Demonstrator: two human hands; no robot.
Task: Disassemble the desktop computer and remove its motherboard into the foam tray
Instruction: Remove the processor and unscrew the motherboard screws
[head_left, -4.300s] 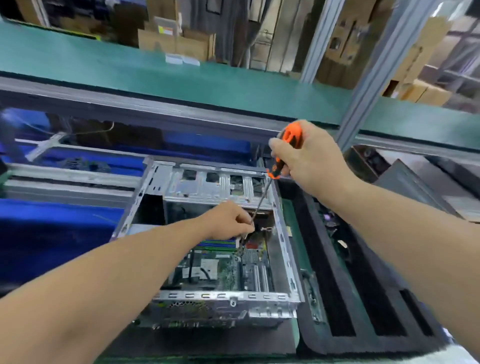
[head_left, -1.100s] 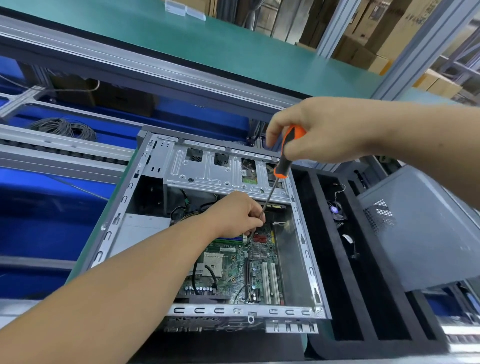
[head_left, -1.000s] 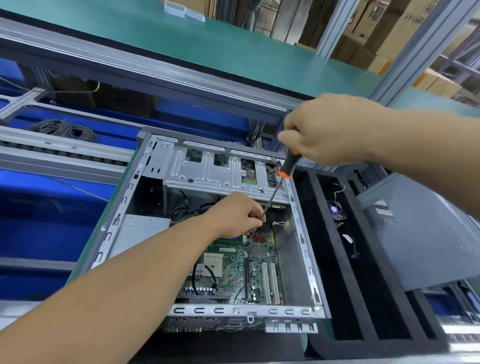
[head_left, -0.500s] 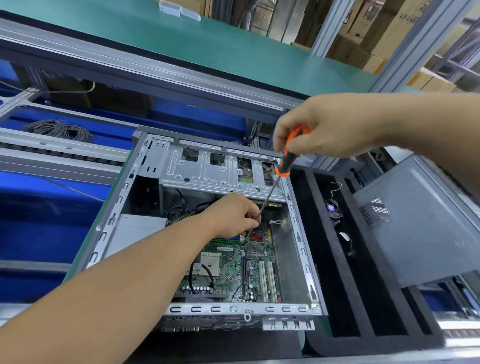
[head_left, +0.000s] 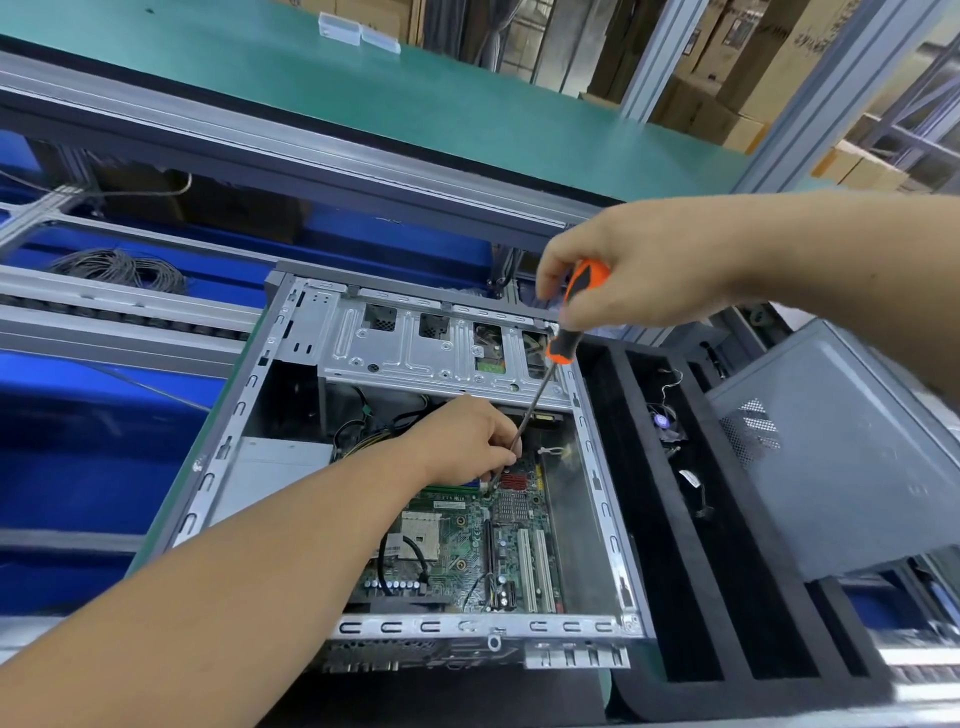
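The workbench (head_left: 605, 691) carries a green mat, visible as a narrow strip between the two items resting on it. The open computer case (head_left: 218, 462) lies on its side on the bench, opening upward — its metal frame rim runs along all four edges. Just to its right sits the black foam tray (head_left: 644, 525), touching or nearly touching the case; which cannot be told. The tray is divided into long parallel slots. A grey metal side panel (head_left: 852, 467) rests tilted across the tray's right portion. Behind the case, a raised green shelf (head_left: 415, 98) spans the frame — two small clear boxes (head_left: 358, 31) lie on it.
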